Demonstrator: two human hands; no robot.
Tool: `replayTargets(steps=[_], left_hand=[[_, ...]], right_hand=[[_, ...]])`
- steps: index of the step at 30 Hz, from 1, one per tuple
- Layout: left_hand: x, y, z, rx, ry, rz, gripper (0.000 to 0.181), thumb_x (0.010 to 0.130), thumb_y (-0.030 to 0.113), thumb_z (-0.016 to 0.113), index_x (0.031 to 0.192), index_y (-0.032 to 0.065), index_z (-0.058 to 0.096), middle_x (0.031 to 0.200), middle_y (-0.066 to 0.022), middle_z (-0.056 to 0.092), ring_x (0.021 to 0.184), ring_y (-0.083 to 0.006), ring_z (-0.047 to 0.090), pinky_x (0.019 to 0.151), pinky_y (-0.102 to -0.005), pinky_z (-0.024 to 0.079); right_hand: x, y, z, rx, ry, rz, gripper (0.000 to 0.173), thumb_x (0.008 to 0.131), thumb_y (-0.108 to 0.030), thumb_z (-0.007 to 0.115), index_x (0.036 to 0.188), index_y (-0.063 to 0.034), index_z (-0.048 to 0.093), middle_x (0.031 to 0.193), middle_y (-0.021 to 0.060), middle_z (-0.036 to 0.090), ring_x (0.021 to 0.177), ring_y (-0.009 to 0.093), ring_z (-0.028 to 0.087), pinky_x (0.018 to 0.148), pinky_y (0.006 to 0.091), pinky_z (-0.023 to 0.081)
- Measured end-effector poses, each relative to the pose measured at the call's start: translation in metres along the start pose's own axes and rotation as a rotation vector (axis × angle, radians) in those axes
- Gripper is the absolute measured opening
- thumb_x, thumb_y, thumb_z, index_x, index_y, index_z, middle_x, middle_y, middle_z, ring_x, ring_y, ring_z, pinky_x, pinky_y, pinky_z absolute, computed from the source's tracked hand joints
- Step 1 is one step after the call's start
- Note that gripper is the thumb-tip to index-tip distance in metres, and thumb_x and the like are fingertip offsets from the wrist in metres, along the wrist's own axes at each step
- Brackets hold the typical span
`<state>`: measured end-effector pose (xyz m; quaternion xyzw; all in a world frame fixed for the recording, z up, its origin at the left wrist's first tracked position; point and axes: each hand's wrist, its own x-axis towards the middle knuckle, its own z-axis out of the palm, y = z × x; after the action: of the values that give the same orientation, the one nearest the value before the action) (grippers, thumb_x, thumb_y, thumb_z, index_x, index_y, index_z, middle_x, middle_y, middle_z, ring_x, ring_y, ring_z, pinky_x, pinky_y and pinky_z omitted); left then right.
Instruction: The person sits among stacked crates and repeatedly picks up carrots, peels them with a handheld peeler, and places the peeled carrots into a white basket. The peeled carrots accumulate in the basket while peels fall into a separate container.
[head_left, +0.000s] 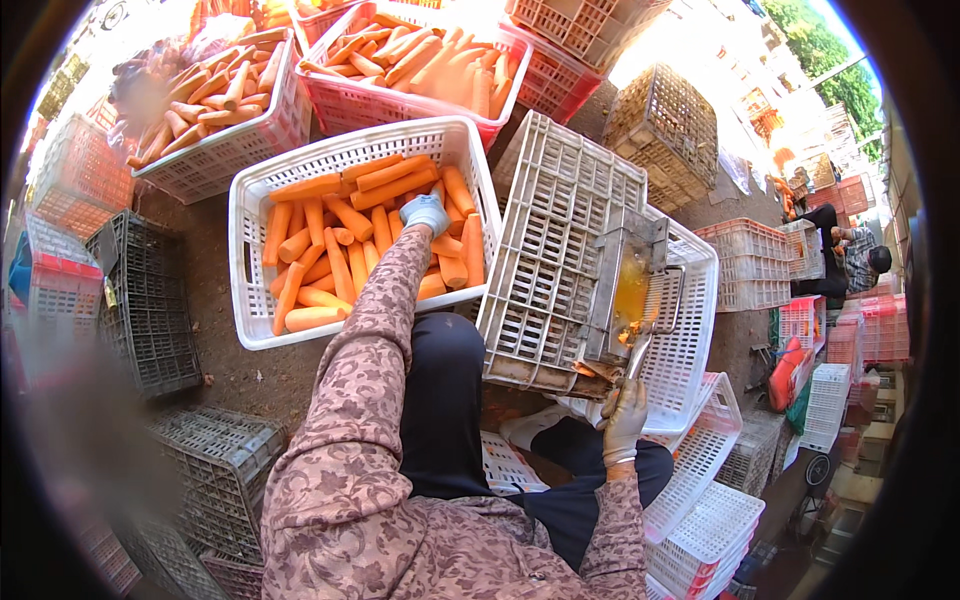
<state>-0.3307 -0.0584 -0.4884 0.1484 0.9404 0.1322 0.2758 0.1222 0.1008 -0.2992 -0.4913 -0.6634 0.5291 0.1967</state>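
Note:
My left hand (426, 214), in a pale glove, reaches down among peeled carrots (341, 262) in a white plastic crate (247, 300). Its fingers are hidden, so I cannot tell whether they grip a carrot. In my gloved right hand (624, 420) is a slim metal hand tool (639, 357), its tip over a metal trough (606, 292). Yellowish liquid and orange scraps lie in that trough. The trough rests on an upturned, grimy plastic crate (555, 255). Beneath and to the right of it is a white crate (697, 300).
Carrots also fill a pink crate (322, 94) and a white crate (217, 169) at the back. Dark crates (146, 300) stand at left. White crates (705, 517) are stacked by my right knee. A person (855, 259) sits far right among crates.

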Motion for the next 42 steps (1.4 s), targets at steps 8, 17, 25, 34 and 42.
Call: replayTargets(steps=[8, 17, 25, 34, 42], left_hand=[[-0.092, -0.053, -0.04, -1.801, -0.613, 0.41, 0.076, 0.091, 0.02, 0.065, 0.156, 0.02, 0.025, 0.126, -0.0116, 0.057, 0.104, -0.0246, 0.067, 0.072, -0.038, 0.06], [-0.218, 0.104, -0.135, -1.582, -0.402, 0.918, 0.088, 0.084, 0.017, 0.072, 0.156, 0.0054, 0.022, 0.136, -0.0093, 0.052, 0.117, -0.0188, 0.056, 0.101, -0.0327, 0.045], [-0.23, 0.174, -0.092, -1.192, -0.439, 0.892, 0.074, 0.083, 0.016, 0.074, 0.147, 0.0013, 0.04, 0.12, -0.0081, 0.061, 0.101, -0.0132, 0.06, 0.09, -0.0278, 0.05], [-0.251, 0.24, -0.061, -1.914, -0.666, 0.749, 0.07, 0.091, 0.021, 0.07, 0.146, 0.0015, 0.03, 0.124, -0.0156, 0.058, 0.114, -0.0275, 0.058, 0.102, -0.0435, 0.046], [-0.185, 0.236, 0.0, -2.04, -0.73, 0.427, 0.045, 0.09, 0.035, 0.072, 0.122, 0.0089, 0.054, 0.114, -0.0075, 0.059, 0.112, -0.0223, 0.056, 0.101, -0.0389, 0.044]], right_hand=[[0.002, 0.011, -0.003, 0.014, -0.044, -0.071, 0.031, 0.105, -0.031, 0.046, 0.097, -0.0044, 0.059, 0.053, -0.0014, 0.044, 0.04, 0.007, 0.038, 0.038, 0.0223, 0.028], [0.006, 0.008, -0.005, -0.082, -0.036, -0.036, 0.033, 0.103, -0.036, 0.05, 0.095, -0.0052, 0.058, 0.05, 0.0021, 0.051, 0.041, 0.012, 0.049, 0.04, 0.0295, 0.038], [0.005, -0.007, -0.003, 0.013, -0.089, 0.025, 0.035, 0.101, -0.04, 0.05, 0.102, -0.0071, 0.062, 0.056, 0.0064, 0.055, 0.039, 0.017, 0.051, 0.037, 0.0314, 0.043], [0.003, -0.008, -0.014, -0.056, -0.113, 0.023, 0.044, 0.101, -0.045, 0.049, 0.103, -0.0022, 0.058, 0.06, 0.0108, 0.058, 0.045, 0.023, 0.056, 0.048, 0.037, 0.047], [0.018, 0.017, -0.008, -0.398, -0.075, 0.01, 0.078, 0.097, -0.061, 0.04, 0.142, 0.0023, 0.047, 0.134, 0.0275, 0.056, 0.127, 0.04, 0.052, 0.104, 0.0424, 0.041]])
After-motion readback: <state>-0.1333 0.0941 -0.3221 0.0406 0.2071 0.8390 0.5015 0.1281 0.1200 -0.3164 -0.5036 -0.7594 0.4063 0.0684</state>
